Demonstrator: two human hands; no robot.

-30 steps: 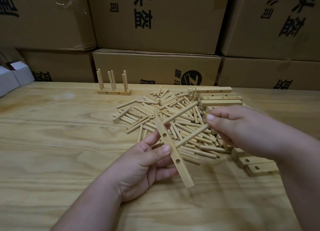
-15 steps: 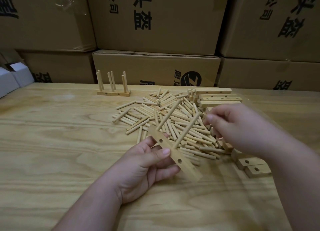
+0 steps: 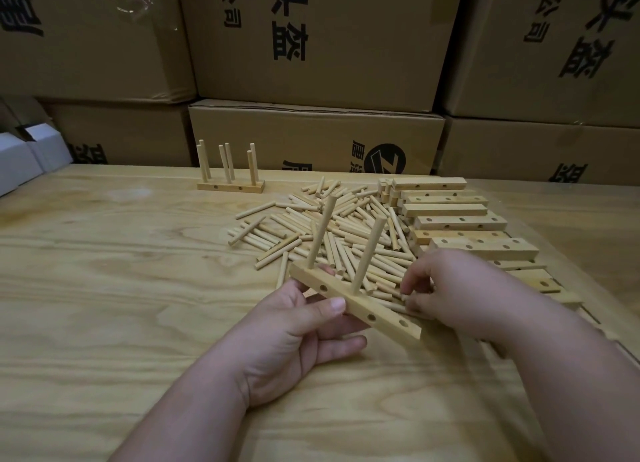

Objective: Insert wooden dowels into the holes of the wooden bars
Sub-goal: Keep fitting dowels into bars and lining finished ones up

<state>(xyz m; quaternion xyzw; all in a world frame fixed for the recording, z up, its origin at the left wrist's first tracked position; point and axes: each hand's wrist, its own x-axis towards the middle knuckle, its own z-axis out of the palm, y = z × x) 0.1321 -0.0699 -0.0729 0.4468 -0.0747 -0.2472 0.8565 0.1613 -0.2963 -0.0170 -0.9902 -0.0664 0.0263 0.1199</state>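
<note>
Frame centre: left hand [image 3: 294, 326] grips the bar [image 3: 353, 300] mid-length, two dowels upright in it. Right hand [image 3: 446, 295] pinches a loose dowel [image 3: 398, 307] from the pile. Judged light, stiff, smooth; hold dowels near one end.

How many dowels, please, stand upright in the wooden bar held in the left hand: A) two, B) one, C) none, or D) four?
A: two dowels rise from the top of the bar that the left hand grips.
</note>
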